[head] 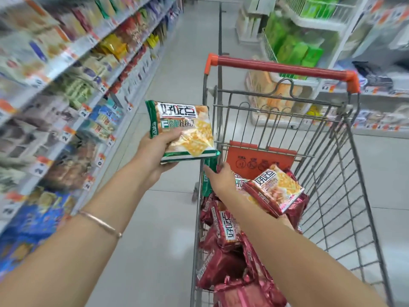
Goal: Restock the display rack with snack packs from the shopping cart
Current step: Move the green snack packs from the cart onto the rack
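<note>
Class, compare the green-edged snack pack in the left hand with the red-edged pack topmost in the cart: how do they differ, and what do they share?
Trim: the green-edged pack is green, the red-edged pack dark red. Place: the left hand grips the green-edged pack outside the cart; the red-edged pack lies tilted on the pile inside. Both show the same lettering and yellow crackers.
</note>
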The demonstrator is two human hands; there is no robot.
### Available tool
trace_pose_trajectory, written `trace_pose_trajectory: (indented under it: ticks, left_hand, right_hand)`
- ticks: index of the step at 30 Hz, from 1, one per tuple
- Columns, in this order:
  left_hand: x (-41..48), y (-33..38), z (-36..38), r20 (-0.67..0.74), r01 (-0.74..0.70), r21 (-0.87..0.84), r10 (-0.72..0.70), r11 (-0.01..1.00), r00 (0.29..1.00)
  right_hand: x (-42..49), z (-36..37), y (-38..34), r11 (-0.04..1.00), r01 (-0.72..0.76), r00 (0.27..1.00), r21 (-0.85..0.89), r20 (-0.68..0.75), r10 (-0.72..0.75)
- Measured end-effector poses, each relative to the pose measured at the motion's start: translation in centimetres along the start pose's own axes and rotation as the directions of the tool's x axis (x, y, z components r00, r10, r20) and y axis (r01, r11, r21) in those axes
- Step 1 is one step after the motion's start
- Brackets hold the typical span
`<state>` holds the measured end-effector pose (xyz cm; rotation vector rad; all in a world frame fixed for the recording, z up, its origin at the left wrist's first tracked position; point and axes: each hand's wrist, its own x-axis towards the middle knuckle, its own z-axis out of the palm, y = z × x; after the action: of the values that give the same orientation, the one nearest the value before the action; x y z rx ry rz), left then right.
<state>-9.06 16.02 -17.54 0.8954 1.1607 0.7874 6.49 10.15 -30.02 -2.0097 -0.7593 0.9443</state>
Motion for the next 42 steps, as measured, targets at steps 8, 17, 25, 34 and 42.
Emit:
trace_pose_trajectory:
  ticks: [8, 17, 25, 34, 42]
  left_hand:
    - [1.0, 0.0, 0.3, 0.002, 0.001, 0.015, -0.001, 1.000, 1.000]
    - [-0.1, 1.4, 0.4, -0.129, -0.068, -0.042, 0.062, 0.997, 0.990]
    - [-5.7, 0.3, 6.5, 0.027, -0.073, 0.165, 0.069, 0.984, 0.997]
    - [-18.2, 0.4, 16.5, 0.525, 0.086, 0.401, -0.306, 0.912, 0.795]
    - [-30.7, -1.6, 30.3, 0.870, -0.190, 0.345, -0.237, 0.919, 0.432]
  right_hand:
    - [1.0, 1.3, 2.4, 0.996, 0.090, 0.996, 0.016, 0.001, -0.090]
    - [-1.5, -12.0, 2.8, 0.608, -0.118, 0.942, 0.785, -0.104, 0.318]
    - [-10.2, -20.7, 1.1, 0.466, -0.256, 0.964, 0.847, 0.189, 0.186]
    - [-22.3, -29.2, 0.4, 0.579, -0.142, 0.985, 0.803, 0.175, -0.002]
    - [-37.0, -41.3, 4.8, 0.737, 0.289, 0.924, 0.611, -0.380, -0.047]
